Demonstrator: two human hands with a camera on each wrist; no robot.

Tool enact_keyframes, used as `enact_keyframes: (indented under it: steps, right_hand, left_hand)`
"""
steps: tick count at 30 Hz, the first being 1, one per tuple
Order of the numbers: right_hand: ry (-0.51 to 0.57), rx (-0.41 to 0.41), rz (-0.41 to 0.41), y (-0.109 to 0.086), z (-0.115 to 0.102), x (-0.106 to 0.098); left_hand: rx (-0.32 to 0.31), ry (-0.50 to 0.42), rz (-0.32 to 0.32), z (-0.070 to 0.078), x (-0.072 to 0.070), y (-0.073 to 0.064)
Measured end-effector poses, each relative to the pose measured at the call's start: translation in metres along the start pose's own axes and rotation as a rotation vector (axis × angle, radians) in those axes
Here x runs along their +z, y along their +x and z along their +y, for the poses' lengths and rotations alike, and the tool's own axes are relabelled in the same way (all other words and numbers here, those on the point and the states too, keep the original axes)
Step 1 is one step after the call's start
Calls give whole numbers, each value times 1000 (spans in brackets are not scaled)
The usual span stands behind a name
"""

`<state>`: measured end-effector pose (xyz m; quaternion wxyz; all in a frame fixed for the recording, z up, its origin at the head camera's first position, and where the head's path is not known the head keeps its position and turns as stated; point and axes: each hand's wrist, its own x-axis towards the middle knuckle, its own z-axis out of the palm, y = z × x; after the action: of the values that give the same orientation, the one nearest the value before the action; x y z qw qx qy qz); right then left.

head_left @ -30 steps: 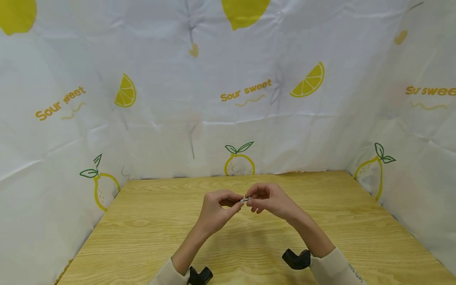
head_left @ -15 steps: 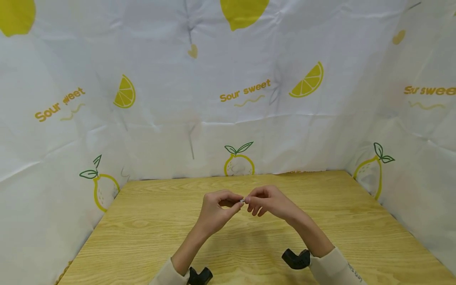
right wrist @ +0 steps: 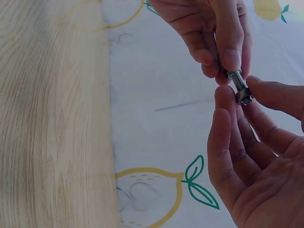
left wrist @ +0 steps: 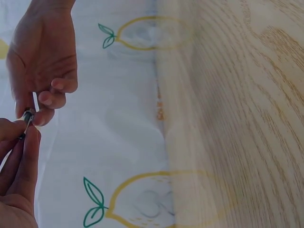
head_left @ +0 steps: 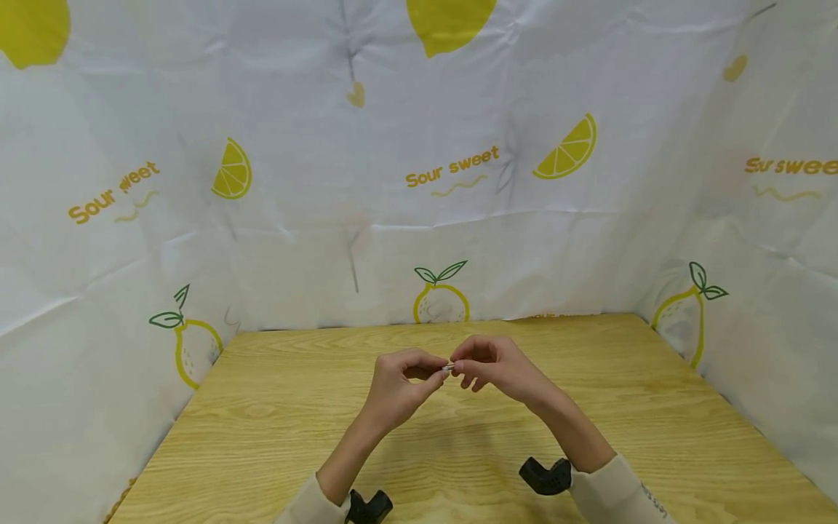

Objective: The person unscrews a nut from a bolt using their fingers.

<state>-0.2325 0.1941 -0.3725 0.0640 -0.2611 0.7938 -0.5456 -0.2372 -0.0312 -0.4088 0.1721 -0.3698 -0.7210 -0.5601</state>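
A small silver bolt [right wrist: 237,79] lies between the two hands, held up over the wooden table. My left hand [head_left: 398,386] pinches its upper end between thumb and fingertips, which cover that end. A nut [right wrist: 244,98] sits on the threads at the other end, with bare thread showing between. Thumb and index finger of my right hand [head_left: 500,370] pinch the nut from both sides; the other fingers curl loosely below. In the left wrist view the right hand hangs above the left, and the fingers partly hide the bolt [left wrist: 28,116].
Under both hands stretches a wood-grain table [head_left: 275,415]. White lemon-print sheeting [head_left: 294,182] rises behind it and on both sides. Black wrist devices [head_left: 546,477] sit at the cuffs of the pale sleeves [head_left: 615,487].
The right fingertips moved in over the bolt's end, then drew slightly back and up, their grip shifting around the nut. My left hand has stayed in place.
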Motion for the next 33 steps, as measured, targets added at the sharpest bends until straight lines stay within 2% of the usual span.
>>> enact_keyframes:
  steps: [9,17,27,33]
  right_hand:
    - [-48,53,-32,0,0,-1]
    - [-6,7,-1,-1,1,-3]
    - [-36,51,-21,-2,0,-4]
    - [-22,35,-4,-2,-1,-5]
  left_hand:
    - [35,4,5,-1,0,-1]
    - [27,2,7,0,0,-1]
    - [25,-7,7,0,0,-1]
    - [28,-5,8,1,0,0]
